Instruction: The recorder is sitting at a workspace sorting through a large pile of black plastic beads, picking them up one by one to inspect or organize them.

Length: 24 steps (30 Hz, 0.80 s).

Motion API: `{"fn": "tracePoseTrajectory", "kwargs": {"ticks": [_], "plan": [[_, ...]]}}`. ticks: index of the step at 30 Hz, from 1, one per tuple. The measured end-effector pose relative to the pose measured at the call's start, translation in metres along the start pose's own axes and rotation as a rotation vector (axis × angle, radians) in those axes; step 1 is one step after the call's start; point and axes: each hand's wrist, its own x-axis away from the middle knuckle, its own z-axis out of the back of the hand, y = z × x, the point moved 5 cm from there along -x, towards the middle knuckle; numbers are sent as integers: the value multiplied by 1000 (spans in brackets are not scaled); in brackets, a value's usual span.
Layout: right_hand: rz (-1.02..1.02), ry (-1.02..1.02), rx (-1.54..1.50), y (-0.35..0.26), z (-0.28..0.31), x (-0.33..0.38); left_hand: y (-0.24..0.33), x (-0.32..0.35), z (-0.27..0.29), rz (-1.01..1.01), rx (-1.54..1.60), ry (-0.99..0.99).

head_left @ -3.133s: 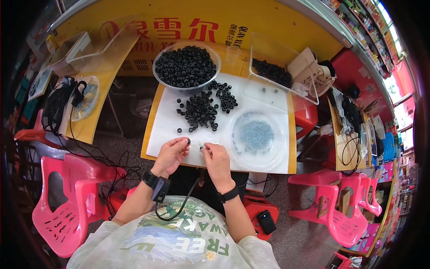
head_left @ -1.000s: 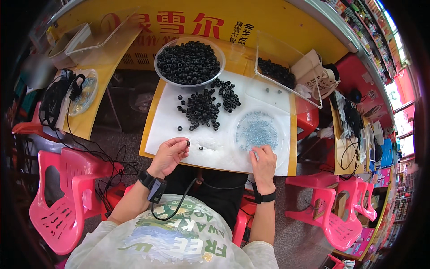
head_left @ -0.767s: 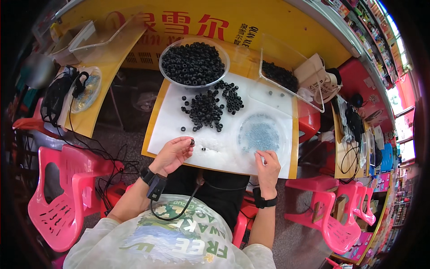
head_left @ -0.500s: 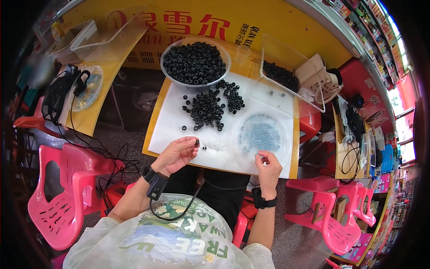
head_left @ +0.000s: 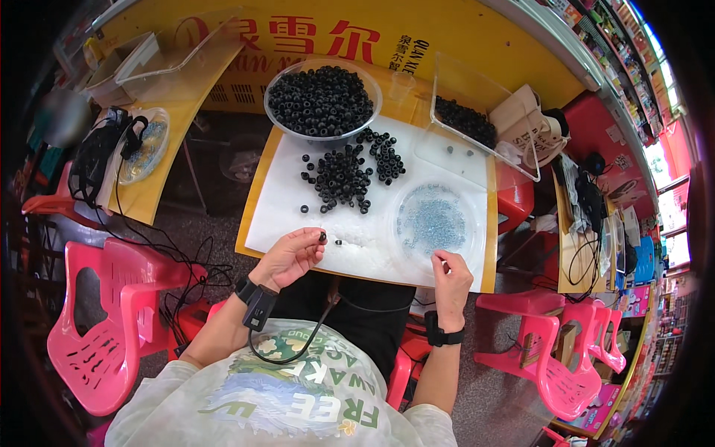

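Between the thumb and fingertips of my left hand (head_left: 293, 258) is a small black bead (head_left: 322, 237), held over the near edge of the white sheet (head_left: 287, 197). Another dark bead (head_left: 338, 242) lies on the sheet just to its right. My right hand (head_left: 451, 283) is closed in a pinch by the near rim of a clear round plate (head_left: 482, 223); whatever its fingertips hold is too small to make out. Tiny pale blue beads or stones (head_left: 433, 223) cover the plate's middle. Farther back, black beads (head_left: 341, 177) lie in a loose heap.
A clear bowl (head_left: 269, 112) full of black beads stands behind the heap. At the back right, a clear tilted tray (head_left: 514, 153) has more of them inside. Pink plastic chairs (head_left: 93, 357) flank me, and black cables (head_left: 201, 261) trail down on the left.
My right hand has shifted slightly rightward at the plate's near rim, still pinched. The left hand keeps the bead in nearly the same spot.
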Motion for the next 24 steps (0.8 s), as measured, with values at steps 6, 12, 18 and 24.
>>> {"fn": "tracePoseTrajectory", "kwargs": {"ticks": [6,12,18,24], "plan": [[220,33,148,-2,-13,-7,1,3,-2,5,4,9],[210,-8,272,2,-26,-13,2,5,-4,11,3,-8],[223,-25,310,-3,-29,-16,1,4,-14,62,4,-57],[14,-59,-198,-47,-23,-10,-3,0,-29,70,-34,-120]]}}
